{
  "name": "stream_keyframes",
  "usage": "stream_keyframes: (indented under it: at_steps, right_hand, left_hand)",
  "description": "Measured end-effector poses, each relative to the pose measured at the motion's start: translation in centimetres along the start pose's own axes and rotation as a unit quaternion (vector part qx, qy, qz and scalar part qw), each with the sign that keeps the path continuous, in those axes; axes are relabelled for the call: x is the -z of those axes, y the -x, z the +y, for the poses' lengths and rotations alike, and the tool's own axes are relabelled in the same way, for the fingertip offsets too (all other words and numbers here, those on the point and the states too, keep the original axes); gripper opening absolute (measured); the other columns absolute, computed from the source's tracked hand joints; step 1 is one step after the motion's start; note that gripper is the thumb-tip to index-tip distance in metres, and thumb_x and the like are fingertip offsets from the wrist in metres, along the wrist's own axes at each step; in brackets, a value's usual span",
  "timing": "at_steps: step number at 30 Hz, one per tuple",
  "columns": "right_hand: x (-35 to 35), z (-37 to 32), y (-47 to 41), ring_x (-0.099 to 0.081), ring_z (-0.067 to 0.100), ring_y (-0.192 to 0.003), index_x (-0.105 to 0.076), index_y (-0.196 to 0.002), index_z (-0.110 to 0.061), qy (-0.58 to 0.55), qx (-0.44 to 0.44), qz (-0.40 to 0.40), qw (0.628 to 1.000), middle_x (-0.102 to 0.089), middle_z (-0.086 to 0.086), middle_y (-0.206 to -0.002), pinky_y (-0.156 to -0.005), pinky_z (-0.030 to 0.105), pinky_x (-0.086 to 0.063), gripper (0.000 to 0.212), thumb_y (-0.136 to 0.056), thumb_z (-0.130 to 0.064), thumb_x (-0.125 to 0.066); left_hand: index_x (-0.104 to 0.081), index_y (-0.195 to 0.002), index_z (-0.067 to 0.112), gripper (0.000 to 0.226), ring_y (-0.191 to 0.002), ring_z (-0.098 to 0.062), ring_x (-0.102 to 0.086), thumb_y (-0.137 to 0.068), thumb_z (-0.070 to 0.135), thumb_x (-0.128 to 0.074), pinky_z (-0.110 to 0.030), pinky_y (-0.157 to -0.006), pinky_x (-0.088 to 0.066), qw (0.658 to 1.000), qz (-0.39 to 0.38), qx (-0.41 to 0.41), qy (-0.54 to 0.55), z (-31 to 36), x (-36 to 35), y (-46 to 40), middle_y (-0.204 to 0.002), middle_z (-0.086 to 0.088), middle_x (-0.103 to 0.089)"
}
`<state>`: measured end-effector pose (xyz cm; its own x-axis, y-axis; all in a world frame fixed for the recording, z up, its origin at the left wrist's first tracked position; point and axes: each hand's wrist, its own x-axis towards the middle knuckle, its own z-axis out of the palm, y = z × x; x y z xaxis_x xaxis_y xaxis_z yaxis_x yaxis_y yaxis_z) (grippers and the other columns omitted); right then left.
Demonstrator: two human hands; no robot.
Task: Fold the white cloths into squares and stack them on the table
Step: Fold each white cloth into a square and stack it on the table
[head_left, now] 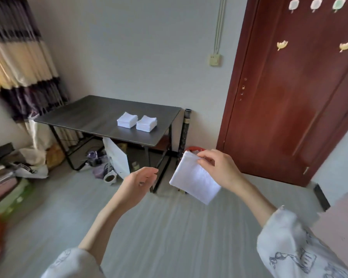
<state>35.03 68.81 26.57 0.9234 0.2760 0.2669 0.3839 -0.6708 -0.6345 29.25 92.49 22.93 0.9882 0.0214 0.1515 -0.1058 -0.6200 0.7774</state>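
Folded white square cloth (195,178) pinched at its top corner by right hand (215,167), hanging in the air in front of the dark grey tabletop (84,117), well apart from it. Left hand (139,181) beside the cloth, not touching, fingers loosely curled, holding nothing. On the tabletop, two stacks of folded white cloths (137,122), side by side, possibly touching. Red-brown wooden door (289,87) at right.

At lower right of centre, the right hand (215,167) pinches the top corner of a folded white cloth (195,179) that hangs in the air. The left hand (141,181) is beside it, fingers loose, holding nothing. Mid-frame, a dark table (84,117) carries two stacks of folded cloths (137,122), side by side.
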Motion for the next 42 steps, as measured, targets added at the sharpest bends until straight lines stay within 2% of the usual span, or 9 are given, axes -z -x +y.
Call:
stream_keyframes:
  at_steps: [6, 13, 18, 22, 26, 29, 33, 36, 42]
  right_hand:
    - [-5.2, -0.3, -12.7, -0.055, 0.006, -0.085, -0.068, -0.097, -0.027, -0.025, 0.03, -0.09, 0.995, -0.062, -0.007, -0.094, -0.079, 0.023, -0.041, 0.014, -0.09, -0.029, -0.057]
    - [-10.2, -1.2, -26.6, -0.053, 0.002, -0.085, -0.067, -0.101, -0.026, -0.028, 0.046, -0.139, 0.989, -0.061, -0.011, -0.097, -0.067, 0.001, -0.034, 0.016, -0.091, -0.03, -0.054]
    - [-15.0, -1.8, -35.7, -0.056, 0.004, -0.09, -0.068, -0.102, -0.021, -0.065, 0.054, -0.175, 0.981, -0.059, -0.016, -0.091, -0.073, 0.007, -0.039, 0.017, -0.091, -0.025, -0.056]
    - [-19.3, -1.7, -43.2, -0.057, 0.004, -0.093, -0.067, -0.105, -0.019, -0.074, 0.043, -0.181, 0.98, -0.06, -0.019, -0.092, -0.076, 0.009, -0.04, 0.019, -0.091, -0.025, -0.056]
    - [-24.3, -1.2, -50.9, -0.059, 0.013, -0.098, -0.066, -0.11, -0.017, -0.08, 0.015, -0.167, 0.983, -0.063, -0.01, -0.102, -0.087, 0.023, -0.045, 0.023, -0.091, -0.027, -0.057]
    - [-27.8, -0.8, -56.3, -0.06, 0.015, -0.095, -0.067, -0.103, -0.018, -0.093, -0.03, -0.172, 0.98, -0.066, -0.008, -0.098, -0.088, 0.029, -0.047, 0.021, -0.09, -0.03, -0.058]
    - [-30.7, 0.4, -62.4, -0.061, 0.015, -0.089, -0.068, -0.096, -0.013, -0.13, -0.095, -0.173, 0.972, -0.066, -0.004, -0.091, -0.079, 0.026, -0.046, 0.027, -0.089, -0.037, -0.058]
    - [-31.7, 2.1, -65.3, -0.059, 0.011, -0.09, -0.066, -0.102, -0.012, -0.196, -0.176, -0.204, 0.943, -0.066, -0.001, -0.097, -0.077, 0.017, -0.042, 0.039, -0.087, -0.046, -0.055]
    - [-33.7, 7.4, -68.9, -0.059, 0.024, -0.111, -0.062, -0.112, -0.018, -0.458, -0.306, -0.174, 0.816, -0.066, 0.005, -0.109, -0.099, 0.042, -0.046, 0.042, -0.083, -0.047, -0.05]
  left_hand:
    - [-0.056, -0.12, 0.023, 0.028, -0.093, -0.008, -0.061, -0.092, 0.024, -0.053, -0.01, -0.071, -0.044, 0.999, -0.019, 0.029, -0.011, -5.5, 3.0, -10.7, -0.105, 0.011, -0.063]
    - [-0.051, -0.125, 0.026, 0.038, -0.097, -0.004, -0.059, -0.088, 0.028, -0.059, -0.004, -0.071, -0.041, 0.998, -0.01, 0.053, 0.018, -9.4, 7.1, -23.3, -0.114, 0.01, -0.059]
    - [-0.057, -0.107, 0.033, 0.022, -0.098, -0.002, -0.06, -0.087, 0.026, -0.061, -0.016, -0.085, -0.047, 0.995, -0.009, 0.052, 0.083, -13.6, 9.5, -31.6, -0.104, 0.008, -0.064]
    - [-0.062, -0.088, 0.024, 0.002, -0.077, -0.002, -0.06, -0.086, 0.023, -0.062, -0.01, -0.07, -0.044, 0.997, 0.001, 0.031, 0.077, -18.1, 11.8, -38.8, -0.083, 0.007, -0.065]
    - [-0.059, -0.08, 0.021, 0.009, -0.077, -0.024, -0.064, -0.088, 0.024, -0.06, -0.035, -0.069, -0.054, 0.995, -0.035, 0.025, 0.092, -23.1, 14.7, -46.3, -0.077, 0.003, -0.061]
    - [-0.058, -0.083, 0.021, 0.008, -0.081, -0.028, -0.066, -0.09, 0.024, -0.057, -0.043, -0.071, -0.056, 0.99, -0.074, 0.045, 0.108, -26.3, 16.8, -51.6, -0.085, -0.003, -0.064]
    - [-0.054, -0.095, 0.017, 0.013, -0.081, -0.019, -0.063, -0.094, 0.029, -0.048, -0.034, -0.071, -0.052, 0.989, -0.111, 0.028, 0.094, -28.8, 19.1, -58.6, -0.089, 0.004, -0.064]
    - [-0.048, -0.094, 0.017, 0.018, -0.081, -0.017, -0.062, -0.095, 0.034, -0.041, -0.031, -0.066, -0.052, 0.976, -0.161, 0.038, 0.139, -29.8, 19.4, -62.8, -0.09, 0.0, -0.065]
    - [-0.049, -0.101, 0.011, 0.029, -0.086, -0.016, -0.064, -0.095, 0.038, -0.04, -0.029, -0.071, -0.054, 0.95, -0.206, 0.088, 0.219, -32.3, 17.6, -70.4, -0.096, -0.006, -0.065]
